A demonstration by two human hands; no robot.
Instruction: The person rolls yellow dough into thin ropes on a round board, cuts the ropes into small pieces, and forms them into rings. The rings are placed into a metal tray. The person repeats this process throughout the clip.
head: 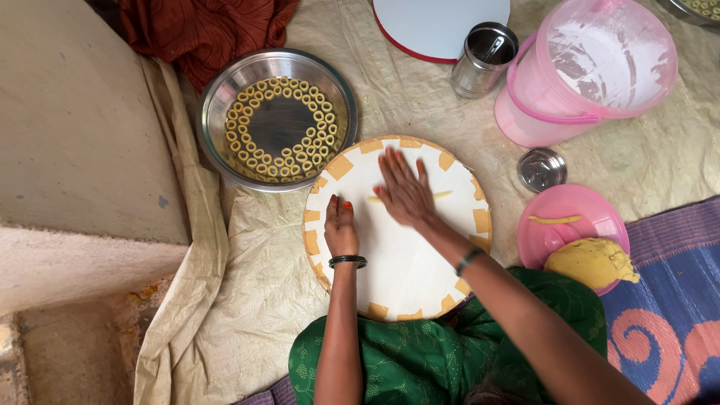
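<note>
A round white board [409, 277] with tan patches along its rim lies on the cloth in front of me. My right hand [403, 189] presses flat, fingers spread, on a thin yellow strip of dough [442, 194] on the board. My left hand [341, 227] rests on the board's left part, fingers curled loosely, holding nothing I can see. A steel bowl [217, 97] at the upper left holds several small yellow dough rings [259, 161] laid in circles.
A pink lid [547, 240] at the right carries a dough lump [591, 262] and a dough strip [555, 220]. Behind stand a pink bucket [525, 112], a steel cup [480, 60], a small steel lid [541, 169] and a white round board [435, 26]. A concrete step [82, 135] rises on the left.
</note>
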